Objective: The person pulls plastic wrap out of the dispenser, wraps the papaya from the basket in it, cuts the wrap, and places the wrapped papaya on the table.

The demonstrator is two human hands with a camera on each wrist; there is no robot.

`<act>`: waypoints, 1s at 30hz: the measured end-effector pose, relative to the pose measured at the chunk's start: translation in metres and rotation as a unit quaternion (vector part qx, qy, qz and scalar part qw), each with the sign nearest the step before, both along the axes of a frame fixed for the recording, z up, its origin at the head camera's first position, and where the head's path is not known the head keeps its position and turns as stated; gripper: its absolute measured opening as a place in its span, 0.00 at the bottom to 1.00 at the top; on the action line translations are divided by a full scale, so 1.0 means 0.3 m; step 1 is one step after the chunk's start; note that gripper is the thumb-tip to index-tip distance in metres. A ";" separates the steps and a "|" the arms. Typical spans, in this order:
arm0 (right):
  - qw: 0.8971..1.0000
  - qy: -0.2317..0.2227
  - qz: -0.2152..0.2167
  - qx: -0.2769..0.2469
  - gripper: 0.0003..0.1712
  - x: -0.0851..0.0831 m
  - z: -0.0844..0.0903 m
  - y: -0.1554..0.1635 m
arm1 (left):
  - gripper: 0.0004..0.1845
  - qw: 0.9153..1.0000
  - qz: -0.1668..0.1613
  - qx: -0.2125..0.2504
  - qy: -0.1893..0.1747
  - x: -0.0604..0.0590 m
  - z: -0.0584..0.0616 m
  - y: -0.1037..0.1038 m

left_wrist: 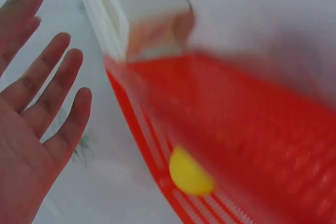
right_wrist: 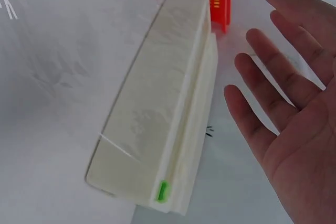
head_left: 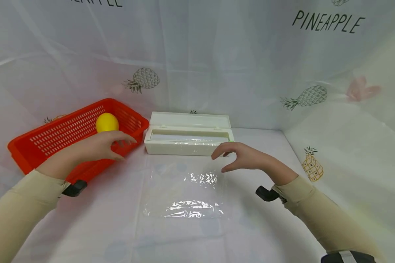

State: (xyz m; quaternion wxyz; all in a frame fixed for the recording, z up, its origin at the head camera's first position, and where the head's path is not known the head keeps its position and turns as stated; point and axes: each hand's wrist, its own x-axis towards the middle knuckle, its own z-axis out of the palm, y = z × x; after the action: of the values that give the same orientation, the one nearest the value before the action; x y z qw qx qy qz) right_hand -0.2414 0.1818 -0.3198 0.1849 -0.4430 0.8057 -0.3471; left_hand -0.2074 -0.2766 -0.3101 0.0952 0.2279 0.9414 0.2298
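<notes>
White tabletop. Red perforated basket far left, angled. White cling film dispenser just right of it, lid up. Clear film runs from dispenser front onto tabletop, lying between the hands. Left hand: over basket's near side, fingers relaxed, pointing right, thumb apart, holding nothing. Right hand: by dispenser's right end, fingers pointing left, thumb apart, also unloaded. Yellow ball in basket.
</notes>
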 end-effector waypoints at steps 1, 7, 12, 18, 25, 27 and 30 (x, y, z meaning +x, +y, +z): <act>1.000 0.001 -0.001 -0.001 0.23 -0.011 -0.001 -0.009 | 0.30 1.000 0.006 -0.005 -0.005 -0.018 0.004 -0.017; 1.000 -0.010 0.003 -0.003 0.23 -0.070 -0.023 -0.075 | 0.30 0.998 0.045 -0.032 -0.019 -0.153 0.014 -0.120; 1.000 -0.019 0.008 -0.003 0.23 -0.103 -0.053 -0.130 | 0.31 0.997 0.061 -0.039 -0.021 -0.252 0.008 -0.187; 0.999 -0.033 0.004 -0.002 0.23 -0.118 -0.088 -0.157 | 0.37 0.996 0.058 -0.054 -0.036 -0.329 -0.010 -0.236; 0.999 -0.035 0.003 0.020 0.22 -0.110 -0.131 -0.159 | 0.43 0.992 0.070 -0.064 -0.081 -0.379 -0.039 -0.266; 0.999 -0.038 0.003 0.024 0.22 -0.107 -0.146 -0.158 | 0.43 0.991 0.075 -0.066 -0.095 -0.391 -0.058 -0.273; 0.999 -0.042 0.007 0.026 0.22 -0.103 -0.165 -0.161 | 0.45 0.987 0.087 -0.068 -0.120 -0.404 -0.088 -0.287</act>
State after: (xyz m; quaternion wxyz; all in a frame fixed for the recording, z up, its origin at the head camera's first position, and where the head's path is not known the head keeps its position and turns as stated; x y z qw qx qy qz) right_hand -0.2723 0.1334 -0.3692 0.2319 -0.4285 0.8030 -0.3433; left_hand -0.3285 -0.3626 -0.3364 0.2023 0.1088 0.9529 0.1979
